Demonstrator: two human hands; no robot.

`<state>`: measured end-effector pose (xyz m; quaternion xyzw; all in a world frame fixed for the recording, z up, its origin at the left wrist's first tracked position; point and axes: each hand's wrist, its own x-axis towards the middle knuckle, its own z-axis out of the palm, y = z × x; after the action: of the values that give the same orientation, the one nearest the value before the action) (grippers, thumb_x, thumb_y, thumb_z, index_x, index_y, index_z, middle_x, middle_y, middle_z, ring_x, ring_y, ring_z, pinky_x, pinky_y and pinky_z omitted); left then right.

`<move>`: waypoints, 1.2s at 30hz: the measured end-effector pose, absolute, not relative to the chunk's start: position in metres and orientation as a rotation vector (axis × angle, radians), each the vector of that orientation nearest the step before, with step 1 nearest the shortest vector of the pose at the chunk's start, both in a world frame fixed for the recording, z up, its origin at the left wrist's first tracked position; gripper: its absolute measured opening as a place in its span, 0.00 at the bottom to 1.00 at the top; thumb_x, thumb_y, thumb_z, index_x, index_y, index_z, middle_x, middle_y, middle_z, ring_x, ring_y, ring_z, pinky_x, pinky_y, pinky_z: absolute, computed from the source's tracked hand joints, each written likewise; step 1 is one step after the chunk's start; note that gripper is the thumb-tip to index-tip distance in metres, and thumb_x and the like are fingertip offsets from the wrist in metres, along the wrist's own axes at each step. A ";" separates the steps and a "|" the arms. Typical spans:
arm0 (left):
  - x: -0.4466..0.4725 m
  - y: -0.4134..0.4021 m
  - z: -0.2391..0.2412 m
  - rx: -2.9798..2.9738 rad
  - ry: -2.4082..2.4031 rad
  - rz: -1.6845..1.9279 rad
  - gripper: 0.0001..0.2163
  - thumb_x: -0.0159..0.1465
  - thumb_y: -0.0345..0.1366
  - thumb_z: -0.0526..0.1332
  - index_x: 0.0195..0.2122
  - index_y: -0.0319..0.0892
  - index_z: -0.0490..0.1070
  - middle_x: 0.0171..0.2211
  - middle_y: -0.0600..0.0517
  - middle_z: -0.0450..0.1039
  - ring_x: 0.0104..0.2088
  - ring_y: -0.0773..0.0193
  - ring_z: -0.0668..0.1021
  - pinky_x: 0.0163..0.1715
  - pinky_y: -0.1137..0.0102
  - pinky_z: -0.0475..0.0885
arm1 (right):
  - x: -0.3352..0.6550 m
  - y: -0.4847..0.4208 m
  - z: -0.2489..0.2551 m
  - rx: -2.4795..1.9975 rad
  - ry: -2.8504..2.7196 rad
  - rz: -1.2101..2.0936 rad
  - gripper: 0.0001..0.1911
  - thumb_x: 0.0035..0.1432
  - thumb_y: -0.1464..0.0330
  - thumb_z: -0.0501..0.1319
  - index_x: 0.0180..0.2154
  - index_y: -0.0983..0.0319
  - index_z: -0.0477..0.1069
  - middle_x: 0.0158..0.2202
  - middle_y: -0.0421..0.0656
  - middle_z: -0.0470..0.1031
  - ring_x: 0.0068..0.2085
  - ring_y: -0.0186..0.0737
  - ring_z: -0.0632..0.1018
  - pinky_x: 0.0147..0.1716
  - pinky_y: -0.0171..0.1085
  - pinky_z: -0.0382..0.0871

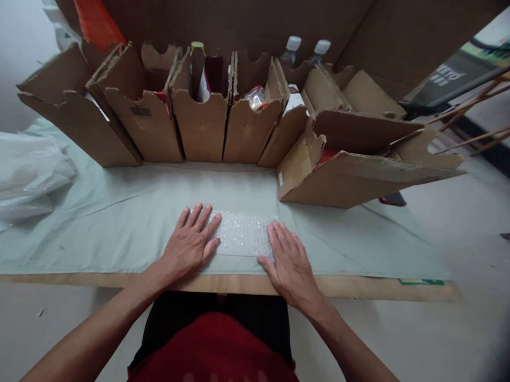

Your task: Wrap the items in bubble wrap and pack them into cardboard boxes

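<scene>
A small sheet of clear bubble wrap [243, 234] lies flat on the pale green cloth [114, 218] near the table's front edge. My left hand [190, 241] rests flat on the sheet's left end, fingers stretched out. My right hand [289, 260] lies flat on its right end, fingers also extended. Neither hand grips anything; both press down on the wrap.
A row of open cardboard bins [202, 112] stands behind the cloth, holding packets and bottles [292, 49]. One bin [346, 171] lies tipped at the right. Crumpled clear plastic [24, 171] sits at the far left. The wooden table edge [241, 283] runs just before my body.
</scene>
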<state>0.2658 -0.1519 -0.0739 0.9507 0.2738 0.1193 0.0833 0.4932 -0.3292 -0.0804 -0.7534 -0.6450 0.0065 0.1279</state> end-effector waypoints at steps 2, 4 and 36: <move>0.262 -0.152 -0.073 2.805 0.822 0.409 0.24 0.73 0.41 0.57 0.68 0.46 0.60 0.74 0.39 0.53 0.73 0.40 0.58 0.68 0.42 0.57 | 0.501 -0.339 -0.075 -2.203 -1.794 0.084 0.37 0.74 0.54 0.46 0.76 0.61 0.39 0.74 0.55 0.54 0.74 0.56 0.57 0.69 0.60 0.56; 0.257 -0.151 -0.073 2.743 0.881 0.519 0.26 0.73 0.41 0.56 0.70 0.47 0.56 0.76 0.39 0.46 0.73 0.38 0.58 0.67 0.42 0.60 | 0.508 -0.342 -0.068 -2.180 -1.668 0.192 0.34 0.75 0.55 0.43 0.75 0.61 0.44 0.73 0.53 0.58 0.73 0.53 0.60 0.68 0.58 0.59; 0.199 -0.150 -0.063 2.724 1.415 0.101 0.31 0.74 0.50 0.41 0.70 0.35 0.56 0.72 0.31 0.52 0.73 0.32 0.54 0.68 0.37 0.52 | 0.683 -0.376 -0.089 -2.709 -1.024 -0.185 0.33 0.68 0.53 0.49 0.63 0.69 0.64 0.69 0.63 0.62 0.69 0.62 0.63 0.64 0.60 0.60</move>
<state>0.1994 -0.1504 -0.0631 0.8863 0.4605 0.0330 0.0351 0.6830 -0.3762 -0.0894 -0.9268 -0.3503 -0.0634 0.1197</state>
